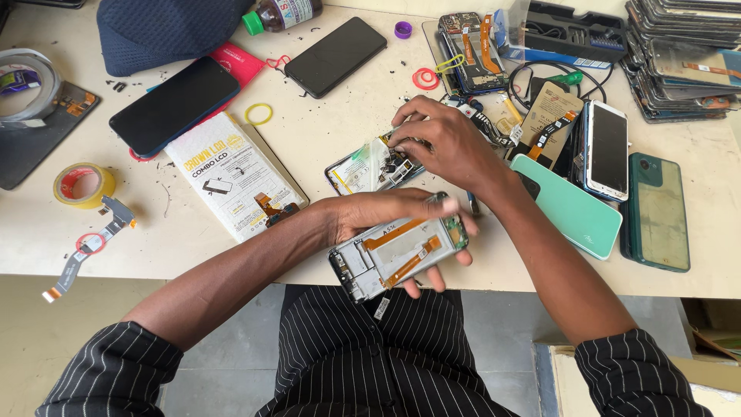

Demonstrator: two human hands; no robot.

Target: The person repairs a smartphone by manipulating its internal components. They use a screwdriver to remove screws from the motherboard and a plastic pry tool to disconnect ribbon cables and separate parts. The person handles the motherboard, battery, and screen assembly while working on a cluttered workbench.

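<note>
Left hand (pixel 390 212) grips phone frame (pixel 397 255); right hand (pixel 448 143) touches opened phone (pixel 367 170).

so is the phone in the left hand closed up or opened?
Opened: the phone frame in the left hand shows bare orange flex cables, no back cover.

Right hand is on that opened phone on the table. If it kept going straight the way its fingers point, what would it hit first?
The right hand points left across the opened phone. Past that phone, the first thing in line looks like the white box, though depth is unclear.
</note>
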